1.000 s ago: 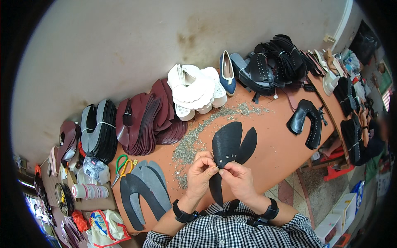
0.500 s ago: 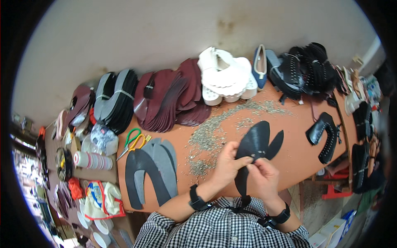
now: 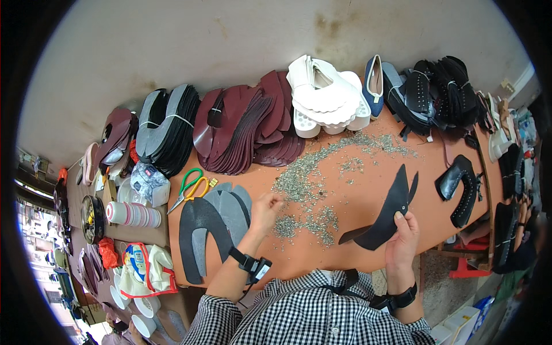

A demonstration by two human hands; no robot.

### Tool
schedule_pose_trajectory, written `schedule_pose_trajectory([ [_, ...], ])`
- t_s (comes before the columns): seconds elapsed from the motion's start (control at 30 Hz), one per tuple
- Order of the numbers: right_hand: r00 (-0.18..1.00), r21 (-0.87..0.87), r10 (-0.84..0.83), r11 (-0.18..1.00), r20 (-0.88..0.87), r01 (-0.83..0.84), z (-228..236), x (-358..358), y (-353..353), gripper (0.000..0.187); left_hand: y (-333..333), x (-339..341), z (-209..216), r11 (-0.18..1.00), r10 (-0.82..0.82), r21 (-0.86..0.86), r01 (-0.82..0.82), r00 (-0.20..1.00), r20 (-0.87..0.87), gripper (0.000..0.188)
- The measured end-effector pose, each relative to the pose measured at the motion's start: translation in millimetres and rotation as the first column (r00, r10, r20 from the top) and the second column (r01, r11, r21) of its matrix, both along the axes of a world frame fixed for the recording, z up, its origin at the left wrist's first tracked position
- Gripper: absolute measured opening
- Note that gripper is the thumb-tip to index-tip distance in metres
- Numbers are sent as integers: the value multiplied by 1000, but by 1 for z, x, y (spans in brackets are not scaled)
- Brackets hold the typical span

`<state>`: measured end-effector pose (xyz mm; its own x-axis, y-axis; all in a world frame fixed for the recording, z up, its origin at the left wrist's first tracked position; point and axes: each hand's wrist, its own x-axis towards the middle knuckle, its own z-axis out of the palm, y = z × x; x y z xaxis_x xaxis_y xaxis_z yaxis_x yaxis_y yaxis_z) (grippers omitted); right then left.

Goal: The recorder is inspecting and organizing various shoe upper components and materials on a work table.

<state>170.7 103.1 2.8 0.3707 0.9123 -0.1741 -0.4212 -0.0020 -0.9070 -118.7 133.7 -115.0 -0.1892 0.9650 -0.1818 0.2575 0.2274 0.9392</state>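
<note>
My right hand point(image 3: 403, 237) pinches a black shoe upper piece point(image 3: 384, 213) by its edge, thumb on top, and holds it up over the right part of the table. A small shiny metal stud shows on the piece near my thumb. My left hand point(image 3: 266, 211) is at the left edge of the scattered small metal studs point(image 3: 300, 178). Its fingers are bent together, and whatever lies between them is too small to make out. Left of it lie black and grey U-shaped upper pieces point(image 3: 201, 221), partly overlapping.
Green-handled scissors point(image 3: 188, 183) and a yellow-handled tool point(image 3: 198, 187) lie at the left. Stacks of maroon uppers point(image 3: 233, 135), white uppers point(image 3: 322, 95) and a blue shoe point(image 3: 374, 92) line the wall. A studded black upper point(image 3: 457, 187) rests at the right.
My left hand has let go of the black upper piece and moved left to the studs. My right hand has carried the piece to the right and tilted it.
</note>
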Motion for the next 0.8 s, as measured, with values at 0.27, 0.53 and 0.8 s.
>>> schedule_pose_trajectory([
  [0.27, 832, -239, 46, 948, -553, -211, -13, 4, -4, 22, -3, 8, -11, 950, -51, 234, 206, 844, -534, 9],
  [0.53, 699, -237, 116, 891, -706, -388, -22, 7, -11, 29, -9, 2, -7, 969, 8, 208, 134, 823, -568, 9],
  [0.8, 698, -245, 132, 877, -703, -413, -14, -4, -8, 26, -32, -4, -2, 939, -131, 108, 325, 630, -766, 6],
])
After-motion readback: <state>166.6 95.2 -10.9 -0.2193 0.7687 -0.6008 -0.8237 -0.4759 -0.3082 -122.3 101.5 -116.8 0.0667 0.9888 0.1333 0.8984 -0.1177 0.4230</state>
